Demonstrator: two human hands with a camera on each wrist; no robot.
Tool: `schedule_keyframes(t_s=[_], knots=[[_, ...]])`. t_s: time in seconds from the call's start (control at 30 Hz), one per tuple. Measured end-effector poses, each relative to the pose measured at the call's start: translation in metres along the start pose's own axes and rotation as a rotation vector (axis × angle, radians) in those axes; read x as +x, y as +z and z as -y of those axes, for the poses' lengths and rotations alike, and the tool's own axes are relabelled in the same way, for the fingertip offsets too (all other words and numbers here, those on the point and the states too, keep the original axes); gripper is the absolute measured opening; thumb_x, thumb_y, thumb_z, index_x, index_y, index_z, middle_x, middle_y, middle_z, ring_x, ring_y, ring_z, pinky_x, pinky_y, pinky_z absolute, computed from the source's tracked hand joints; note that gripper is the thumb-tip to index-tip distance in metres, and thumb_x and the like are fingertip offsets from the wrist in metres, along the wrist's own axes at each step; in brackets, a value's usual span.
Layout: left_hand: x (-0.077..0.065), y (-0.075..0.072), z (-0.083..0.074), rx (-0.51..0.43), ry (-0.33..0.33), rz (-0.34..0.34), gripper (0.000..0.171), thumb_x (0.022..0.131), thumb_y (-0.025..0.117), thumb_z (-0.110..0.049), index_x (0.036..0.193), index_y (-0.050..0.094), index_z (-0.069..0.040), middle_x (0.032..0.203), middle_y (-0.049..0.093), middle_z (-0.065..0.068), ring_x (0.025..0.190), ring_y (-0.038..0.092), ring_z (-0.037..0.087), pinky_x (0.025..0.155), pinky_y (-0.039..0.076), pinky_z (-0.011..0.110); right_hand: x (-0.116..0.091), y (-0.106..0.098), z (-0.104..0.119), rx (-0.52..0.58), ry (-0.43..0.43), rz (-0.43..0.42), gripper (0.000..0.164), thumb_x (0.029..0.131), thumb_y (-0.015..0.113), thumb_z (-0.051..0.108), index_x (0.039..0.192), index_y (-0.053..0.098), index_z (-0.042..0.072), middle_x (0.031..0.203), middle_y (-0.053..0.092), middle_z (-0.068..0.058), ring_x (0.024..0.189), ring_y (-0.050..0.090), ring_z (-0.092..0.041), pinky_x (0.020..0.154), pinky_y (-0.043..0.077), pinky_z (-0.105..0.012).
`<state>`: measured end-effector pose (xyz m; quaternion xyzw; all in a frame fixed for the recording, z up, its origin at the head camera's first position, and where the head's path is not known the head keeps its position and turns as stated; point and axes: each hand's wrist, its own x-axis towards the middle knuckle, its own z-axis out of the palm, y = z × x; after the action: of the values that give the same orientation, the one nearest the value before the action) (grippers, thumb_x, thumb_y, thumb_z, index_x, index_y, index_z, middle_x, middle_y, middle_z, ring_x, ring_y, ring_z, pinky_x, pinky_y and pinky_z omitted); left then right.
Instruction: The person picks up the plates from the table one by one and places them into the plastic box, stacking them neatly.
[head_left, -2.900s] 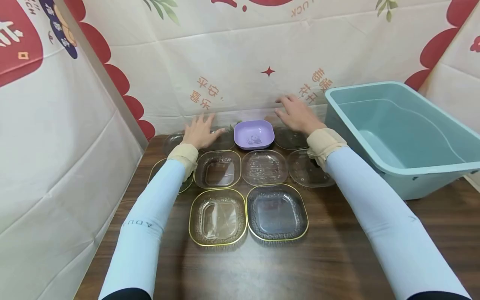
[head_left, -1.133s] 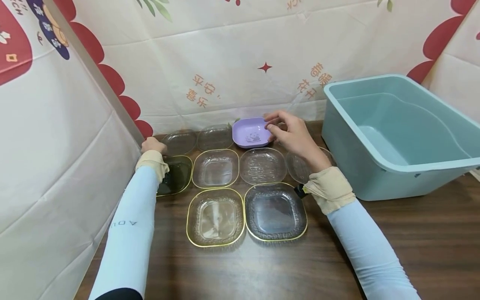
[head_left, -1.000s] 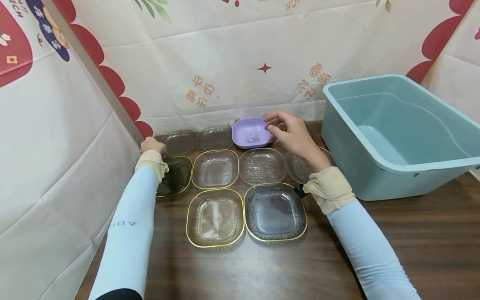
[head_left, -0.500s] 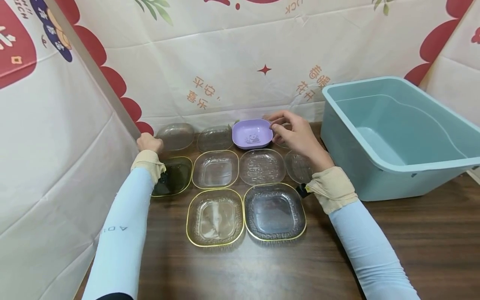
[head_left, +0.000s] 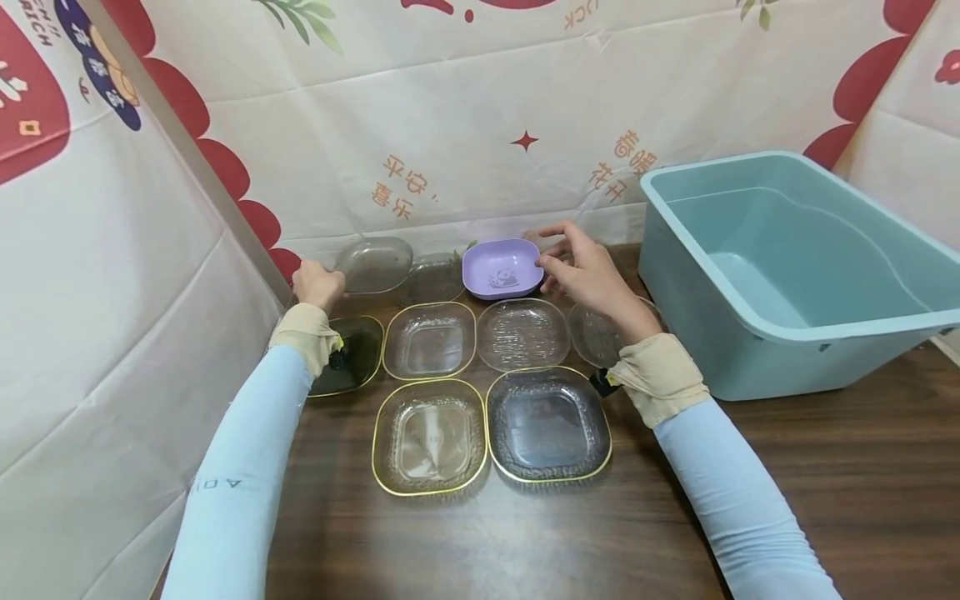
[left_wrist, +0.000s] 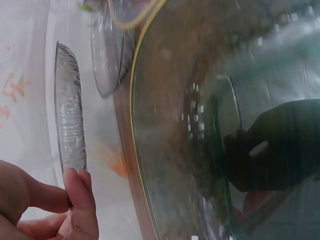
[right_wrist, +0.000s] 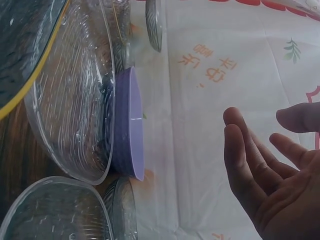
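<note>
1. Left hand (head_left: pixel 318 285): thumb and fingers pinch the rim of a clear plate (head_left: pixel 375 265) at its left end. The left wrist view shows the plate almost edge-on, its underside ribbed.
2. Plate position: held above the table at the back left, in front of the white cloth (head_left: pixel 480 100). Just right of it, in the head view, a clear dish (head_left: pixel 432 279) sits in the back row.
3. Right hand (head_left: pixel 588 271): fingers bent loosely, a gap between thumb and fingertips, nothing held. It hovers by the right side of the purple dish (head_left: pixel 501 265); the right wrist view shows hand and dish apart.
4. Purple dish: upright, back row, a panda print inside.
5. Middle row, left to right: dark gold-rimmed dish (head_left: pixel 363 350), partly covered by the left wrist; clear gold-rimmed dish (head_left: pixel 430 340); ridged clear dish (head_left: pixel 523 335); round-cornered clear dish (head_left: pixel 596 337), partly under the right wrist.
6. Front row: pale gold-rimmed dish (head_left: pixel 430 437) at left, smoky gold-rimmed dish (head_left: pixel 550 425) at right, rims side by side.
7. Far right: blue-green tub (head_left: pixel 757 358), open side up, on the brown wooden table (head_left: pixel 480 550).
8. Both arms in pale blue sleeves (head_left: pixel 240 467), beige bands (head_left: pixel 660 379) at the wrists. Cloth bears a red star (head_left: pixel 525 141) and orange characters.
</note>
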<state>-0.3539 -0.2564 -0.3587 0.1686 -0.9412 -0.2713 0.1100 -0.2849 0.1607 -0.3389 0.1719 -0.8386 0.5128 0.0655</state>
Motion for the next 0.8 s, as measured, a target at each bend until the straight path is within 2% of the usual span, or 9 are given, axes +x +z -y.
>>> schedule_keyframes(t_s=[0.1, 0.17, 0.27, 0.4, 0.47, 0.53, 0.67, 0.77, 0.8], knots=[[-0.006, 0.006, -0.003, -0.028, 0.030, 0.024, 0.034, 0.090, 0.051, -0.013, 0.090, 0.080, 0.005, 0.060, 0.072, 0.007, 0.122, 0.063, 0.042, 0.106, 0.053, 0.051, 0.000, 0.000, -0.002, 0.007, 0.023, 0.008, 0.042, 0.103, 0.058, 0.013, 0.144, 0.048, 0.010, 0.117, 0.070, -0.025, 0.065, 0.070, -0.013, 0.055, 0.061, -0.029], [-0.010, 0.009, -0.007, -0.056, 0.042, 0.049, 0.034, 0.090, 0.050, -0.012, 0.091, 0.080, 0.004, 0.051, 0.066, -0.003, 0.121, 0.064, 0.041, 0.105, 0.053, 0.050, 0.000, 0.000, -0.003, 0.006, 0.039, 0.019, 0.043, 0.103, 0.057, 0.014, 0.145, 0.046, 0.011, 0.119, 0.069, -0.024, 0.066, 0.071, -0.014, 0.056, 0.062, -0.030], [-0.017, 0.013, -0.014, -0.103, 0.049, 0.088, 0.036, 0.091, 0.047, -0.010, 0.097, 0.080, 0.003, 0.045, 0.061, -0.012, 0.117, 0.068, 0.037, 0.103, 0.054, 0.047, -0.001, 0.000, -0.004, -0.018, 0.061, 0.039, 0.045, 0.104, 0.056, 0.017, 0.147, 0.044, 0.013, 0.121, 0.069, -0.021, 0.068, 0.072, -0.016, 0.057, 0.062, -0.030], [-0.027, 0.016, -0.024, -0.131, 0.081, 0.101, 0.039, 0.089, 0.044, -0.007, 0.100, 0.080, 0.002, 0.041, 0.058, -0.016, 0.108, 0.074, 0.033, 0.102, 0.056, 0.042, -0.001, 0.000, -0.005, -0.055, 0.074, 0.066, 0.047, 0.105, 0.055, 0.020, 0.150, 0.041, 0.015, 0.125, 0.068, -0.020, 0.073, 0.075, -0.018, 0.060, 0.063, -0.031], [-0.032, 0.018, -0.030, -0.144, 0.102, 0.102, 0.039, 0.088, 0.044, -0.006, 0.103, 0.080, 0.001, 0.046, 0.064, -0.009, 0.099, 0.077, 0.030, 0.102, 0.056, 0.040, -0.001, 0.000, -0.006, -0.067, 0.077, 0.073, 0.048, 0.105, 0.055, 0.020, 0.150, 0.040, 0.015, 0.125, 0.067, -0.020, 0.075, 0.075, -0.020, 0.061, 0.064, -0.032], [-0.036, 0.020, -0.034, -0.172, 0.115, 0.119, 0.040, 0.088, 0.045, -0.005, 0.108, 0.079, 0.001, 0.066, 0.076, 0.001, 0.084, 0.080, 0.024, 0.100, 0.059, 0.037, -0.001, 0.000, -0.006, -0.078, 0.082, 0.078, 0.049, 0.105, 0.055, 0.020, 0.150, 0.039, 0.014, 0.124, 0.067, -0.020, 0.077, 0.076, -0.022, 0.063, 0.064, -0.033], [-0.045, 0.027, -0.041, -0.226, 0.125, 0.141, 0.039, 0.088, 0.047, -0.004, 0.110, 0.079, -0.001, 0.099, 0.079, 0.018, 0.058, 0.075, 0.013, 0.081, 0.065, 0.030, -0.002, 0.001, -0.007, -0.097, 0.107, 0.083, 0.049, 0.104, 0.054, 0.019, 0.150, 0.039, 0.013, 0.123, 0.066, -0.019, 0.079, 0.076, -0.024, 0.065, 0.065, -0.038], [-0.053, 0.031, -0.046, -0.237, 0.138, 0.146, 0.038, 0.087, 0.048, -0.004, 0.105, 0.081, -0.001, 0.097, 0.079, 0.019, 0.054, 0.073, 0.010, 0.063, 0.062, 0.022, -0.002, 0.001, -0.007, -0.108, 0.121, 0.092, 0.048, 0.104, 0.053, 0.018, 0.149, 0.039, 0.011, 0.124, 0.067, -0.022, 0.079, 0.077, -0.026, 0.068, 0.066, -0.042], [-0.056, 0.031, -0.047, -0.243, 0.142, 0.151, 0.037, 0.087, 0.048, -0.004, 0.105, 0.081, -0.001, 0.097, 0.079, 0.019, 0.054, 0.073, 0.009, 0.061, 0.062, 0.022, -0.002, 0.001, -0.008, -0.107, 0.126, 0.099, 0.048, 0.104, 0.053, 0.018, 0.149, 0.039, 0.011, 0.125, 0.067, -0.024, 0.080, 0.077, -0.028, 0.069, 0.066, -0.044]])
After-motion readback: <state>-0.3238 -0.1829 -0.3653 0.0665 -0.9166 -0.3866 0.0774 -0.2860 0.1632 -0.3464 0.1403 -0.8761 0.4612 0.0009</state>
